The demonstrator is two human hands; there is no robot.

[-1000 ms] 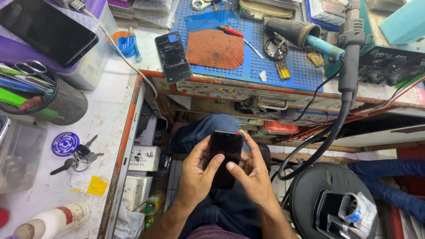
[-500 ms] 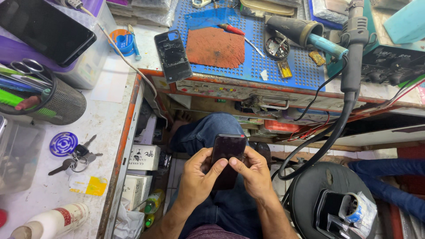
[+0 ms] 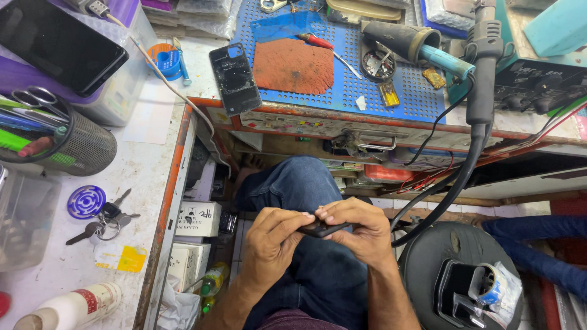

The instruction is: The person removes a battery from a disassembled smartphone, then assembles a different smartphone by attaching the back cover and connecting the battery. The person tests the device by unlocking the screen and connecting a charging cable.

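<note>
Over my lap in the head view, both hands hold a dark phone edge-on. My left hand grips its left end, and my right hand curls over its right end, fingertips meeting on top. Most of the phone is hidden by my fingers. A second phone back cover lies face down on the bench edge above, beside a rust-coloured pad on a blue perforated mat.
A hot-air gun hangs on a thick black hose at right over a round black stool. Left counter holds a mesh pen cup, keys, a bottle and a dark tablet. Boxes sit under the counter.
The phone was held flat, screen towards me, with my thumbs on it. It has been tipped edge-on, and my fingers have closed over both ends.
</note>
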